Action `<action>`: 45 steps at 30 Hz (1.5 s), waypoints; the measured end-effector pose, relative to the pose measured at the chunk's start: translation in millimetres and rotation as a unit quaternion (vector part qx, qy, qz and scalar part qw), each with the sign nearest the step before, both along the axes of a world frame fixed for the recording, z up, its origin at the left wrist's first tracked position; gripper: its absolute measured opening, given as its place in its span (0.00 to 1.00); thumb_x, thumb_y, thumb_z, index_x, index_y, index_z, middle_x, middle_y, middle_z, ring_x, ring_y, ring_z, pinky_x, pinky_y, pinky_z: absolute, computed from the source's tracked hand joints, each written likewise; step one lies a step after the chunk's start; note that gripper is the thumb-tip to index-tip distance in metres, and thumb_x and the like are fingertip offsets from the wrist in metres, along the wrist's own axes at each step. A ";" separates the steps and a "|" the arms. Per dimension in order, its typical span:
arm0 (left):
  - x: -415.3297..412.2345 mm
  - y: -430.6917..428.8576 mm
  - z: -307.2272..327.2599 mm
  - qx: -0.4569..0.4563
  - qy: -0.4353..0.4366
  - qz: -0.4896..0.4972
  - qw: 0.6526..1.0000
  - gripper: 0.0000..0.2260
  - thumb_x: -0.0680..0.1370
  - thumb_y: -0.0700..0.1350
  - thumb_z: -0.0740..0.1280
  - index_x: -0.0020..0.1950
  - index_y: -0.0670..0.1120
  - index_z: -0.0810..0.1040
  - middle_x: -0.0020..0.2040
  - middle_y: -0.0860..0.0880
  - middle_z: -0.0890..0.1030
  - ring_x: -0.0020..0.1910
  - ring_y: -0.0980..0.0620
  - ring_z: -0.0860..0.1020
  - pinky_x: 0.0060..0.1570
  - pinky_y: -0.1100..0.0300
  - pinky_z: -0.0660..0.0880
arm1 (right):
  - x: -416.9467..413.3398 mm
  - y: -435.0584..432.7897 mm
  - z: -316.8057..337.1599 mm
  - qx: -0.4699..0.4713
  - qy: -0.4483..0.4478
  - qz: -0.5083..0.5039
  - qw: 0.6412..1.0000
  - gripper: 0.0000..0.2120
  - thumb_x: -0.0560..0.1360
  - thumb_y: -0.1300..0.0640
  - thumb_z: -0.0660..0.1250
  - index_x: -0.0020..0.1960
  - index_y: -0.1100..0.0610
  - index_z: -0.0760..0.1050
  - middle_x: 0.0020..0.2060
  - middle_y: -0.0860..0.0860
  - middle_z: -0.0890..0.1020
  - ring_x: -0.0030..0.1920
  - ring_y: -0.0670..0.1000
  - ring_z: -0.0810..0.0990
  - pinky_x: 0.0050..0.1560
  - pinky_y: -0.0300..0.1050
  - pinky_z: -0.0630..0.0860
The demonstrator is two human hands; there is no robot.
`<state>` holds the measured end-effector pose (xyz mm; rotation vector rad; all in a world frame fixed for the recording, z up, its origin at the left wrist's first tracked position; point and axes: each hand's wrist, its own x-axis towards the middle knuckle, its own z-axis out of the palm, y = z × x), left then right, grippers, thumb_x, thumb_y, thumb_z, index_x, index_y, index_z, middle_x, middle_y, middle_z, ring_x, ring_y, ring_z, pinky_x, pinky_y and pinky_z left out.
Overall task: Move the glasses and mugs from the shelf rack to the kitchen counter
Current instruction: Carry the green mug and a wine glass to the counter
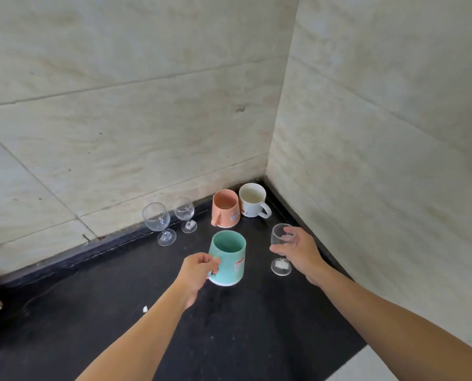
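Observation:
On the black kitchen counter, my left hand grips the handle of a teal mug that stands upright. My right hand is wrapped around the bowl of a stemmed wine glass, whose foot rests on the counter. Further back, against the wall, stand two more wine glasses. A peach mug and a white mug sit side by side in the corner. The shelf rack is out of view.
Beige tiled walls close the counter at the back and on the right, forming a corner. A small white scrap lies on the counter near my left forearm. A pale floor or surface shows beyond the counter's front right edge.

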<state>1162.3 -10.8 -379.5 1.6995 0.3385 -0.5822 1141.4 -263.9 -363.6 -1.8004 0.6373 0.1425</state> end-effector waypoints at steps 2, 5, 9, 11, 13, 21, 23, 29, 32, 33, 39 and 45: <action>23.1 -12.5 -17.0 0.002 0.002 -0.008 1.000 0.10 0.76 0.36 0.68 0.35 0.40 0.73 0.41 0.40 0.76 0.46 0.44 0.74 0.51 0.48 0.73 | 25.7 -6.7 -13.5 -0.015 0.006 -0.008 1.000 0.34 0.64 0.59 0.80 0.67 0.52 0.71 0.57 0.51 0.77 0.54 0.52 0.80 0.51 0.46 0.77; 47.1 -25.3 -39.9 -0.003 0.005 -0.019 1.000 0.08 0.76 0.37 0.69 0.37 0.40 0.75 0.39 0.42 0.78 0.43 0.46 0.74 0.48 0.52 0.72 | 56.2 -12.9 -31.2 -0.031 0.017 -0.010 0.999 0.32 0.64 0.61 0.79 0.65 0.52 0.71 0.58 0.52 0.77 0.55 0.52 0.79 0.47 0.43 0.74; 70.1 -34.2 -58.2 -0.024 0.006 -0.026 0.999 0.05 0.76 0.38 0.70 0.41 0.39 0.78 0.40 0.42 0.79 0.42 0.46 0.75 0.51 0.50 0.74 | 88.9 -18.3 -46.9 -0.053 0.026 0.020 0.998 0.29 0.63 0.63 0.79 0.62 0.55 0.75 0.57 0.53 0.79 0.55 0.54 0.80 0.50 0.45 0.77; 76.9 -35.9 -63.7 -0.032 0.012 -0.028 0.999 0.04 0.76 0.38 0.70 0.42 0.38 0.78 0.40 0.41 0.79 0.43 0.46 0.75 0.51 0.50 0.73 | 99.6 -19.3 -51.0 -0.075 0.020 0.039 0.996 0.28 0.62 0.63 0.78 0.61 0.56 0.76 0.56 0.55 0.81 0.55 0.55 0.81 0.53 0.47 0.78; 83.4 -36.7 -67.0 -0.029 0.017 -0.031 0.999 0.04 0.76 0.38 0.70 0.43 0.38 0.78 0.41 0.41 0.79 0.42 0.46 0.75 0.50 0.51 0.73 | 108.1 -18.9 -53.1 -0.078 0.014 0.042 0.996 0.27 0.62 0.64 0.78 0.60 0.57 0.76 0.54 0.55 0.82 0.54 0.55 0.81 0.57 0.52 0.78; 99.8 -40.5 -81.7 0.020 -0.003 -0.056 0.998 0.05 0.75 0.38 0.71 0.40 0.42 0.77 0.35 0.47 0.78 0.36 0.52 0.73 0.40 0.60 0.71 | 122.1 -18.2 -64.8 -0.103 0.020 0.063 0.993 0.25 0.61 0.62 0.78 0.57 0.56 0.76 0.51 0.52 0.83 0.52 0.52 0.81 0.52 0.46 0.76; 96.3 -40.6 -84.1 0.056 -0.009 -0.063 0.996 0.06 0.75 0.40 0.72 0.39 0.44 0.78 0.35 0.48 0.80 0.36 0.52 0.75 0.40 0.60 0.72 | 122.0 -19.0 -65.4 -0.110 0.029 0.078 0.990 0.27 0.61 0.60 0.79 0.59 0.57 0.75 0.52 0.53 0.82 0.53 0.53 0.81 0.52 0.47 0.75; 86.0 -30.9 -59.3 0.159 -0.024 -0.106 0.981 0.12 0.75 0.46 0.71 0.56 0.43 0.80 0.51 0.46 0.82 0.51 0.46 0.80 0.56 0.52 0.76 | 101.4 -25.2 -43.4 -0.136 0.047 0.083 0.986 0.48 0.64 0.53 0.81 0.76 0.52 0.59 0.72 0.53 0.69 0.70 0.56 0.70 0.69 0.59 0.69; 72.7 -13.0 -33.6 0.249 -0.062 -0.152 0.955 0.13 0.76 0.47 0.69 0.59 0.45 0.78 0.52 0.46 0.81 0.50 0.47 0.79 0.52 0.57 0.74 | 88.7 -24.1 -16.2 -0.249 -0.005 0.097 0.964 0.40 0.69 0.48 0.76 0.75 0.50 0.61 0.72 0.52 0.69 0.70 0.55 0.71 0.65 0.52 0.72; 66.3 -5.6 -24.2 0.279 -0.076 -0.167 0.943 0.13 0.76 0.48 0.68 0.59 0.45 0.78 0.52 0.47 0.81 0.51 0.47 0.79 0.52 0.56 0.74 | 85.8 -20.7 -4.9 -0.279 -0.031 0.113 0.953 0.34 0.72 0.48 0.74 0.73 0.50 0.64 0.70 0.53 0.71 0.68 0.55 0.73 0.62 0.50 0.72; -2.8 33.2 32.0 0.414 -0.109 -0.179 0.886 0.14 0.78 0.49 0.63 0.62 0.48 0.76 0.57 0.47 0.81 0.56 0.45 0.77 0.54 0.52 0.75 | 57.3 28.3 56.3 -0.350 -0.134 0.304 0.876 0.13 0.75 0.50 0.67 0.58 0.52 0.78 0.52 0.51 0.83 0.52 0.55 0.81 0.48 0.49 0.75; -146.8 71.3 73.0 0.504 -0.119 -0.068 0.852 0.13 0.78 0.50 0.61 0.60 0.49 0.76 0.56 0.50 0.80 0.55 0.46 0.77 0.51 0.53 0.74 | -15.6 110.0 77.7 -0.343 -0.216 0.503 0.763 0.16 0.77 0.50 0.63 0.63 0.52 0.76 0.58 0.51 0.80 0.57 0.56 0.79 0.54 0.50 0.75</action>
